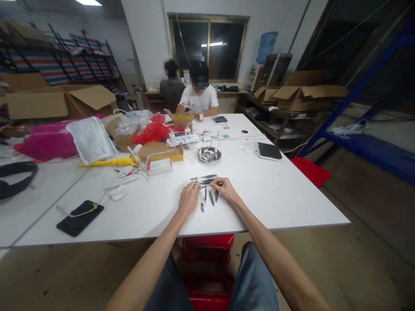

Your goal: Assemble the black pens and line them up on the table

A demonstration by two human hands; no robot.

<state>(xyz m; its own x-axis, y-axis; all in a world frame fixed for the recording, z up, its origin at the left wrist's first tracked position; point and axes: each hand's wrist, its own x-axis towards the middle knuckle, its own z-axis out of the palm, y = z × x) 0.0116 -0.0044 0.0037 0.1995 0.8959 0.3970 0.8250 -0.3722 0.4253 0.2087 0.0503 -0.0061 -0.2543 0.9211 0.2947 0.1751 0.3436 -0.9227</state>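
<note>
Both my hands are over a group of pens and pen parts on the white table [259, 194]. My left hand [189, 198] has its fingers bent together at the left ends of the dark pens [207, 177] lying crosswise. A thin dark piece spans the gap between my hands. The fingers of my right hand [223, 188] are pinched together at its right end. Nearer to me lie a clear pen part [202, 203] and two short dark parts [212, 198], roughly upright in the view. Just beyond the pens stands a shiny round metal dish [209, 154].
A black phone [80, 218] with a white cable lies front left. Behind it are a yellow tool [112, 162], a white box [159, 166], a power strip [183, 139] and red bags [151, 129]. A dark flat device [269, 151] lies right. Two people sit across.
</note>
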